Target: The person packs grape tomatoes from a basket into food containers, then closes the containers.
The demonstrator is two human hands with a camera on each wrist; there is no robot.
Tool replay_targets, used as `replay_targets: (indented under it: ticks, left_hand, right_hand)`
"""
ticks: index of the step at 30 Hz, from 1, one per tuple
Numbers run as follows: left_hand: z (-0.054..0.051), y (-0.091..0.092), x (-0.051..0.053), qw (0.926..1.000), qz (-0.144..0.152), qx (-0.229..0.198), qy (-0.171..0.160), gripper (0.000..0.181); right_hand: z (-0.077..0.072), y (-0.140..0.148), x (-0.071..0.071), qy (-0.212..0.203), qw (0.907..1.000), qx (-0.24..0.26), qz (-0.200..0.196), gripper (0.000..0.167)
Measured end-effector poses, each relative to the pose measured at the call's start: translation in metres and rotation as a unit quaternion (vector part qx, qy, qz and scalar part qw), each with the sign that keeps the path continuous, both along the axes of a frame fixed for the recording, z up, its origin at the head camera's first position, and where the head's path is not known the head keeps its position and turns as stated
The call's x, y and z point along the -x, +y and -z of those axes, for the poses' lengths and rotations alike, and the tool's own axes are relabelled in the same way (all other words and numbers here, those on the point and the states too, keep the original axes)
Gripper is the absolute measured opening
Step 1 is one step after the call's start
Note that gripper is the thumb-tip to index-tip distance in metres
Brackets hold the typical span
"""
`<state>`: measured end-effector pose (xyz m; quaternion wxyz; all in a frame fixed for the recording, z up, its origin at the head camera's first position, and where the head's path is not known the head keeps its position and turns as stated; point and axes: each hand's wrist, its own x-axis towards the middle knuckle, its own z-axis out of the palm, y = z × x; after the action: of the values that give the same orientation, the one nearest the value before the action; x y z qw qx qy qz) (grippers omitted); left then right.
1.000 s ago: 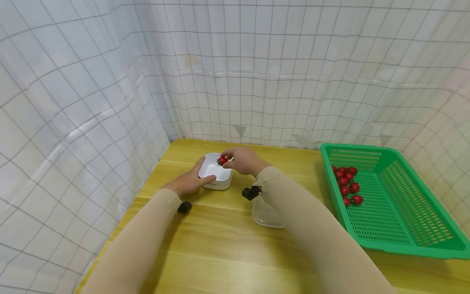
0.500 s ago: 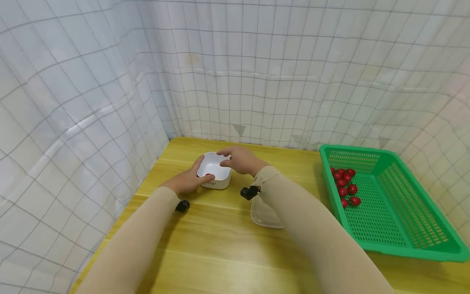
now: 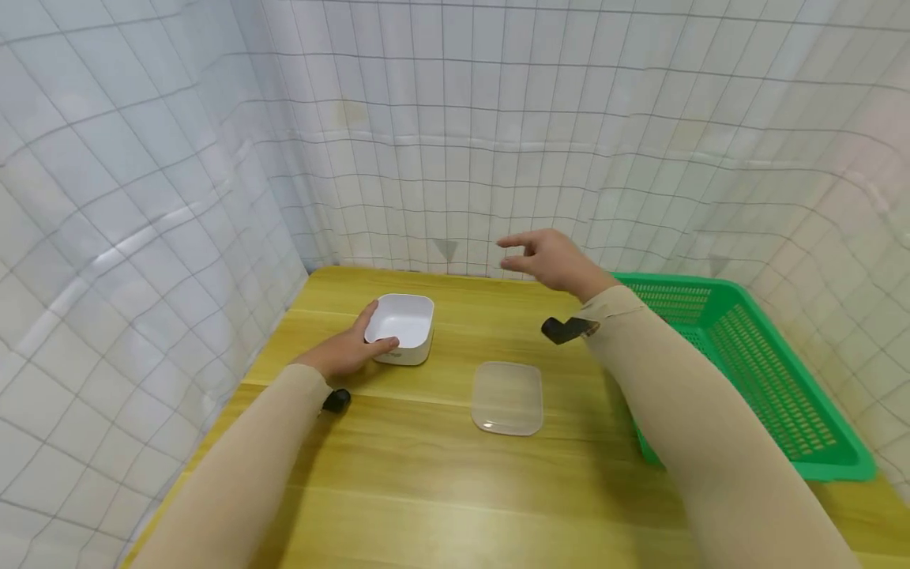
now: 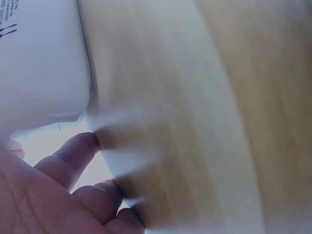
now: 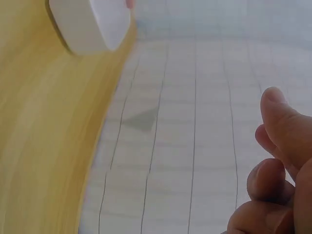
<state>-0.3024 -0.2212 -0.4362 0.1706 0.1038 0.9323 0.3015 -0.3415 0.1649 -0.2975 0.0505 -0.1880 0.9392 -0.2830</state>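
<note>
A square white plastic container, open at the top, stands at the back left of the table. My left hand holds it at its near left corner, thumb over the front rim and a finger along the left side. In the left wrist view several other fingertips lie beside the container's base. No tomato shows inside; the near wall and thumb hide part of the interior. My right hand is in the air between container and green basket, holding nothing, its index finger and thumb apart.
A clear square lid lies flat on the wooden table, right of the container. My right arm covers the basket's left part, where the tomatoes lay. White gridded sheeting rises behind the table and along both sides.
My right hand let go of a tomato inside the container, then rose and moved right toward the basket. The lid is uncovered now. My left hand stays on the container.
</note>
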Motion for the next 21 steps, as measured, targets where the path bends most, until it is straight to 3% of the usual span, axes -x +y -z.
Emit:
replay_targets:
  ticks: [6, 12, 21]
  left_hand:
    - [0.0, -0.003, 0.001, 1.0, 0.0, -0.001, -0.006, 0.112]
    - [0.001, -0.003, 0.005, 1.0, -0.005, -0.001, -0.006, 0.112]
    - [0.003, 0.0, 0.006, 1.0, 0.0, -0.006, -0.005, 0.11]
  right_hand:
    - [0.003, 0.097, 0.003, -0.015, 0.9984, -0.001, 0.055, 0.052]
    - [0.026, 0.182, -0.005, -0.054, 0.9955, -0.006, 0.078, 0.059]
    - [0.064, 0.255, -0.022, -0.102, 0.9903, -0.031, 0.09, 0.058]
